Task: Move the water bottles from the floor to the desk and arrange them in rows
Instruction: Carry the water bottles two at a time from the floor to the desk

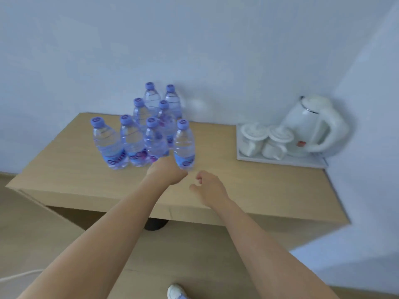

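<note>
Shoe [176, 291] | left hand [167, 171] at bottle [184, 145] | label unreadable

Clear glossy plastic water bottles [138, 134], matt purple plastic caps. Light wood-grain desk [216, 152], smooth matt. White glossy plastic kettle [313, 126]; white glazed ceramic cups [252, 137] on smooth white tray [302, 162].

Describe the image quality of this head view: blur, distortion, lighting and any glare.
Head view: soft all over, with motion smear on the front water bottles and both the left hand and right hand; wide-angle bending curves the desk edges; light is even, bluish and flat, with faint shadows; the white kettle and cups look washed out, and labels are unreadable.
</note>
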Available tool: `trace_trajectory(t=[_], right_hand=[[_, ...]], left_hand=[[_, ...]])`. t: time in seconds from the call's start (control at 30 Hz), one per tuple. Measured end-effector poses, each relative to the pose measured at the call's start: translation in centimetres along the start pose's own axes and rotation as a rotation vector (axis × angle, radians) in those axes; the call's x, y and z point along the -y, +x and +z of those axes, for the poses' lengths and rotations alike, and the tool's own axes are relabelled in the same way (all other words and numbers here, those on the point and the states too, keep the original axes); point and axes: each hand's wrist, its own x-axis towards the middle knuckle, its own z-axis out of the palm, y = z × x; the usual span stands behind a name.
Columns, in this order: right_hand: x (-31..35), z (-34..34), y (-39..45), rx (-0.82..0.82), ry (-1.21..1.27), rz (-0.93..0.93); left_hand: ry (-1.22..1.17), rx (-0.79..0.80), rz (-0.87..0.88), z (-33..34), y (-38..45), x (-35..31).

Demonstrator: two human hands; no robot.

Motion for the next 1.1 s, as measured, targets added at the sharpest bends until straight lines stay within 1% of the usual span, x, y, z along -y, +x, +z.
trace_trajectory(t=[0.13, 0.27, 0.4, 0.5, 0.6, 0.73, 0.9, 1.1], right_hand=[[-7.3, -4.5, -5.4, -0.066, 0.011, 0.163], [-14.5, -8.7, -11.7, -0.184, 0.063, 0.288], [-20.7, -11.9, -18.5, -0.297, 0.022, 0.483], [-24.9, -13.5, -23.4, -0.375, 0.049, 0.608], [-28.8, -14.7, -27.9, -0.422, 0.085, 0.687], [-33.7, -16.6, -33.4, -0.488, 0.157, 0.777], [-38.6, -19.1, -39.5, -0.605, 0.246, 0.889], [-45.0, -23.2, -43.4, -0.636, 0.274, 1.016]], left_hand=[[0.098, 0.082, 0.09, 4.1, -3.4, -8.0], [0.127, 0.139, 0.25, 8.6, -7.4, -15.6], [0.179, 0.202, 0.399, 12.9, -11.5, -22.2], [0.195, 0.252, 0.492, 16.1, -14.5, -26.7], [0.253, 0.33, 0.594, 19.5, -17.6, -31.0], [0.347, 0.391, 0.75, 24.0, -21.8, -37.2], [0.407, 0.484, 0.918, 28.4, -26.0, -44.1], [0.428, 0.542, 1.021, 33.3, -28.3, -52.8]])
